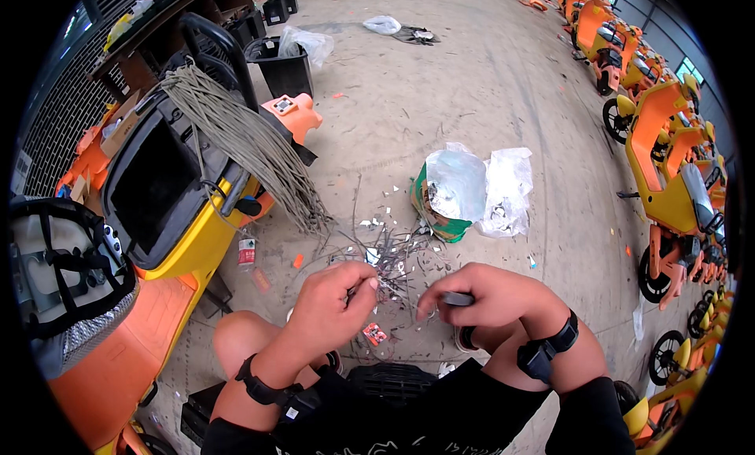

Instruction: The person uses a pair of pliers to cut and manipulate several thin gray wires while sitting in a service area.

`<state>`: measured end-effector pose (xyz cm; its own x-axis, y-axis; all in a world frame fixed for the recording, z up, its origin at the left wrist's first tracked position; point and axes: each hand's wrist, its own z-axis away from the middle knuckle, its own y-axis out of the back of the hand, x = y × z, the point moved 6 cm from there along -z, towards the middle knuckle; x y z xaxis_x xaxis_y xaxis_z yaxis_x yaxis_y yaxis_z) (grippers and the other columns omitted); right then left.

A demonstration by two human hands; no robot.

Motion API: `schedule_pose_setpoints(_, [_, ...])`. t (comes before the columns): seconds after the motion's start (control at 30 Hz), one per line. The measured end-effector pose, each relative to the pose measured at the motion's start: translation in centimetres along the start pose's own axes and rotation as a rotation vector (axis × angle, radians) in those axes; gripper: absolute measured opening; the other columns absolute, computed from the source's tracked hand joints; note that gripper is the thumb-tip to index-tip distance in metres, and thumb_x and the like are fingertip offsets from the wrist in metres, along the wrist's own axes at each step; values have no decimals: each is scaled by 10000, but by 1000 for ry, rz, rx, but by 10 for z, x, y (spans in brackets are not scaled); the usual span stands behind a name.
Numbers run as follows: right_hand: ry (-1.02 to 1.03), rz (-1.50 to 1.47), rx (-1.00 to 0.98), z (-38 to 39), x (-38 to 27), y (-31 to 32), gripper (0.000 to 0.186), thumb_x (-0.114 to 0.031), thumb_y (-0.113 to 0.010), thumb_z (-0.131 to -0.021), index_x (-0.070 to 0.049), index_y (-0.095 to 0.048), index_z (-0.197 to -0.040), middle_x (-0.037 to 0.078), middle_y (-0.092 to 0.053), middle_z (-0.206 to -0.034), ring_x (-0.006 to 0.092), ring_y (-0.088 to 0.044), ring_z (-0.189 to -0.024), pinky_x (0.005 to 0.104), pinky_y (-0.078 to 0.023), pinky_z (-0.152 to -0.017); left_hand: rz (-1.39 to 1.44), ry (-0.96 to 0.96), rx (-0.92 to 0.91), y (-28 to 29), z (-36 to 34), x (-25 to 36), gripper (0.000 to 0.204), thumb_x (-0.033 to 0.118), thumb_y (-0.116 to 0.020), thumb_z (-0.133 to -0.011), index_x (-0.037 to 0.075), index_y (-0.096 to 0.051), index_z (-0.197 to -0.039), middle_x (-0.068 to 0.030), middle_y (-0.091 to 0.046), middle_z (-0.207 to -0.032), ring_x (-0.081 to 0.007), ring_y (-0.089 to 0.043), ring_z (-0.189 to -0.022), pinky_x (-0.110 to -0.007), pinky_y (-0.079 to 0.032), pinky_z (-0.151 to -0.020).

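My left hand (330,304) is closed in a pinch, thumb against the curled fingers. Whatever it holds, if anything, is too small to make out. Facing it across a small gap, my right hand (491,294) has its fingers curled around a short, dark, rounded handle-like object (458,298). The rest of that object is hidden in the hand. Beneath and beyond both hands, a pile of cut dark wire pieces and white scraps (393,260) lies on the floor. A long bundle of grey cables (236,132) hangs over the yellow scooter at my left.
The yellow and orange scooter (177,246) stands close on my left. A green sack (432,215) with pale plastic sits ahead, beside a clear plastic bag (506,191). Farther off is a black bin (287,71). Rows of scooters (664,172) line the right. A red packet (375,334) lies between my feet.
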<state>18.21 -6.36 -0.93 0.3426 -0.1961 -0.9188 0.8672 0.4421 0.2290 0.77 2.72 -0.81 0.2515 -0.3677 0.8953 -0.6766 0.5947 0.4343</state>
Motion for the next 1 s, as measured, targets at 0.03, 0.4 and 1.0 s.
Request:
schedule_pose_setpoints(0.03, [12, -132, -64, 3, -2, -3, 417, -23, -611, -785, -69, -674, -1195, 4, -606, -832, 108, -573, -786, 268, -476, -770, -16, -26, -6, 0, -1, 1, 97, 93, -613, -870, 15, -636, -924, -116, -620, -737, -274, -619, -681, -361, -485, -626])
schedule_pose_setpoints(0.4, [-152, 325, 141, -5, 0, 7, 573, -78, -606, -806, -149, -551, -1372, 10, -603, -835, 137, -558, -720, 288, -481, -685, 26, -49, -112, -12, 2, 5, 100, 85, -611, -856, 24, -636, -932, -135, -621, -743, -318, -617, -711, -399, -485, -633])
schedule_pose_setpoints(1.0, [-81, -11, -153, 12, 2, -5, 601, -14, -549, -818, -150, -531, -1403, -5, -545, -738, 92, -526, -695, 240, -449, -664, 48, -43, -36, -15, -1, 7, 85, 87, -607, -875, 12, -634, -904, -128, -607, -749, -296, -587, -686, -377, -474, -632])
